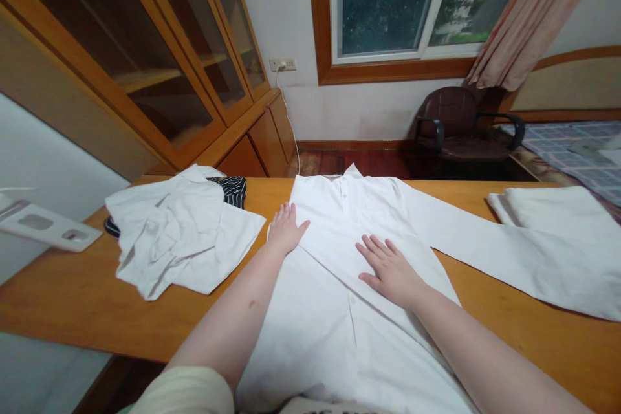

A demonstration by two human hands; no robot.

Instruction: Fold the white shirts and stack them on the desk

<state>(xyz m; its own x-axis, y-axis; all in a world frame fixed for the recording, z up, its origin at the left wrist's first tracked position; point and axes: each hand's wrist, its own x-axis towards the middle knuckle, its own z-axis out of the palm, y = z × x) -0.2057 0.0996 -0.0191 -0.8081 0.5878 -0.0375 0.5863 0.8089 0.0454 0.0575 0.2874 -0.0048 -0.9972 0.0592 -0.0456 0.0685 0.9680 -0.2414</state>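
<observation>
At upper left, a wooden cabinet, cut off by the frame's edges, shelves dim behind glass. Across the lower half, a wooden surface. Spread on it at centre, a white shirt, collar at top, a diagonal fabric edge crossing the front, hem lost at the bottom; cuff indistinct against the white fabric at right. At left, a crumpled white cloth; at right, a folded white cloth, hard to part from the sleeve. Cut off at far left, a white plastic object. Right hand palm down mid-shirt, grip apart, fingers spread. Left hand flat on the shirt's left edge, grip apart, thumb out, palm unseen. Mostly hidden beneath the crumpled cloth, a black-and-white striped cloth.
</observation>
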